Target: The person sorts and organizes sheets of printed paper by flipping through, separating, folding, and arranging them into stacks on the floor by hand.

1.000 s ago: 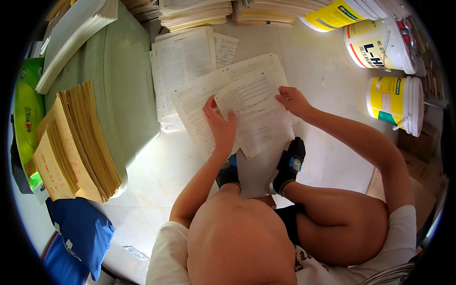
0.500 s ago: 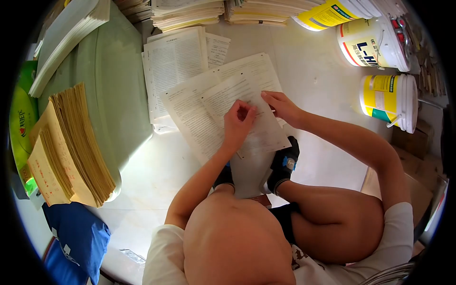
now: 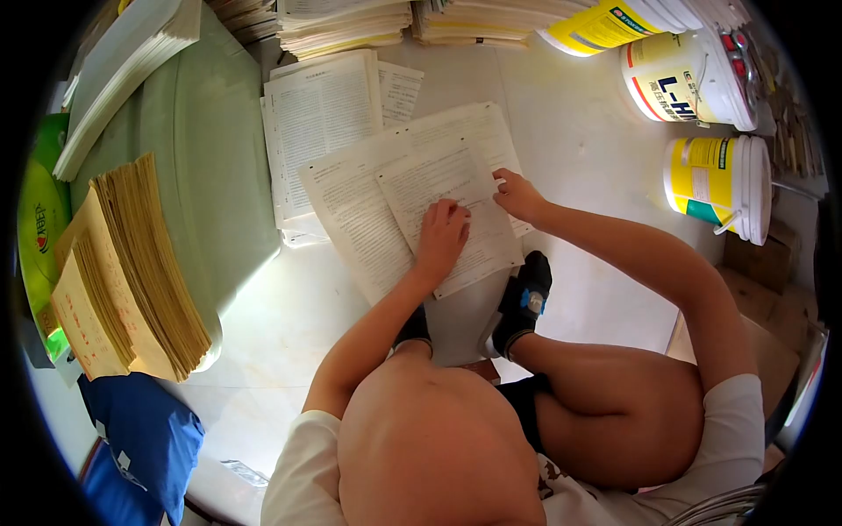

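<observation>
A small printed sheet [image 3: 474,237] lies tilted on top of a larger printed sheet [image 3: 355,210]. My left hand [image 3: 444,238] rests on the lower middle of the small sheet, its fingers bent against the paper; whether anything is under them is hidden. At the small sheet's right edge is my right hand [image 3: 519,195], with its fingers curled and the thumb side toward the paper. Nothing can be made out between those fingers. Behind and to the left lie more printed pages [image 3: 324,114], partly under the large sheet.
Paper stacks [image 3: 346,31] line the back. Yellow and white buckets [image 3: 715,180] stand at the right. On the left, a green surface [image 3: 206,140] bears brown paper bundles [image 3: 158,263]; a blue bag [image 3: 145,434] lies below. My feet in black footwear [image 3: 526,302] are near the papers.
My left hand has moved right from the small sheet's left edge onto its middle. The small sheet has shifted slightly and lies flatter. The whole view has shifted a little.
</observation>
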### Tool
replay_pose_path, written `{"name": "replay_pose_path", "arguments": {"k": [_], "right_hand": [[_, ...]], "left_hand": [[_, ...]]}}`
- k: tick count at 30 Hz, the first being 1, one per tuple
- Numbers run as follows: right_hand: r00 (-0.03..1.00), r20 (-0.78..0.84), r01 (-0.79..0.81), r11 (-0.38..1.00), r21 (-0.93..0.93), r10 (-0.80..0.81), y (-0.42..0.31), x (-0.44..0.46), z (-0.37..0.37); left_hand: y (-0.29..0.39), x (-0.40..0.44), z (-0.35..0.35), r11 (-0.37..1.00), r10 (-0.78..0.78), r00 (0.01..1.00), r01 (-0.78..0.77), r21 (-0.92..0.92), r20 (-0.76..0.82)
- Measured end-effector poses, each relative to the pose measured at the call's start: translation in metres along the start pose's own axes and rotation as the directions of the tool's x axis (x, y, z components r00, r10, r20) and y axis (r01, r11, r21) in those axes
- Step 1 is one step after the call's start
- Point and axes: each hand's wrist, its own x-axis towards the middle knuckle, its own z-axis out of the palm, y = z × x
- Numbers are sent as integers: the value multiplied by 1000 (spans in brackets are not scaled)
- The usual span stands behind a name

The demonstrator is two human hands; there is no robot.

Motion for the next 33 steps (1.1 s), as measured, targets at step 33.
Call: {"name": "replay_pose_path", "arguments": {"k": [33], "right_hand": [[956, 265, 70, 975, 212, -126, -62, -35, -1]], "left_hand": [[-21, 18, -18, 547, -322, 916, 387, -742, 239]]}}
